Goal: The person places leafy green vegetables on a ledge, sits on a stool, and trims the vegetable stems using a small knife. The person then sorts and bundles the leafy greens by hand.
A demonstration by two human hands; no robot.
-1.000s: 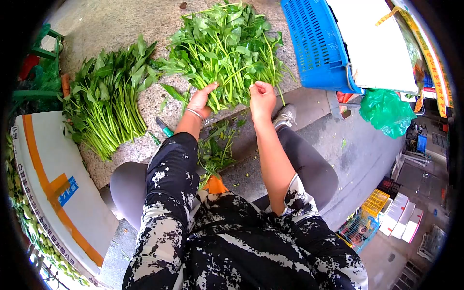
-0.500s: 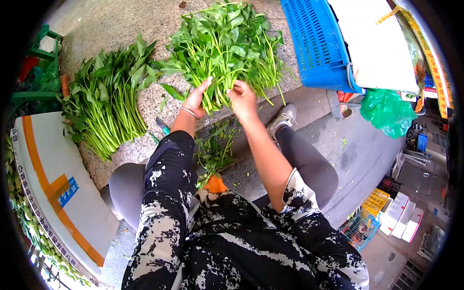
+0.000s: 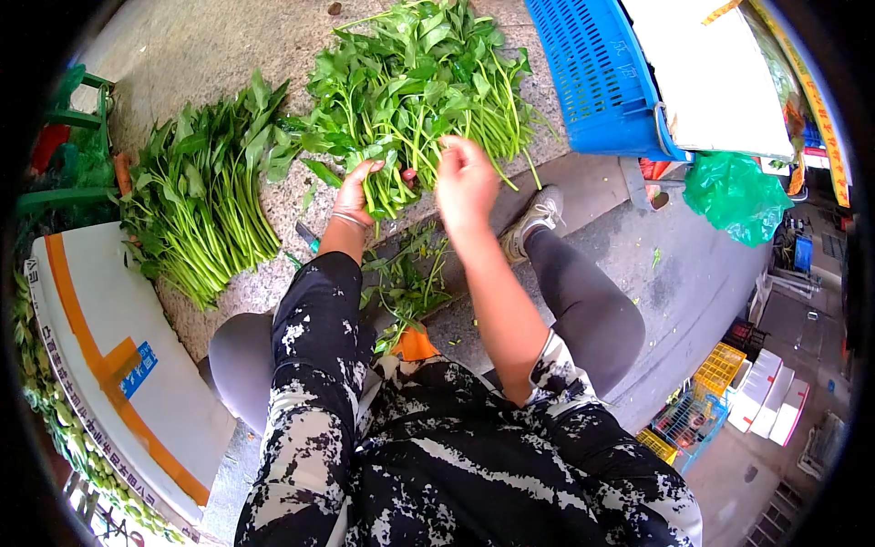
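A large heap of leafy greens with long hollow-looking stems, like water spinach (image 3: 415, 82), lies on the stone ledge in front of me. My left hand (image 3: 355, 193) is wrapped round a small bunch of its stems at the near edge of the heap. Just to the right, my right hand (image 3: 467, 178) has its fingers pinched together over the stems; what is between them is hidden. On the left lies a second, neatly aligned pile of water spinach (image 3: 205, 191). A knife (image 3: 308, 237) with a green handle rests beside my left wrist.
Trimmed leaves (image 3: 410, 278) lie on the ground between my legs. A white foam box (image 3: 137, 365) stands at the left, a blue crate (image 3: 597, 77) at the upper right. Beside the crate hangs a green plastic bag (image 3: 736, 196). Crates and white boxes (image 3: 766, 397) stand farther right.
My right hand has moved slightly up and away from the bunch, its fingers closing. My left hand has shifted a little left and keeps hold of the stems.
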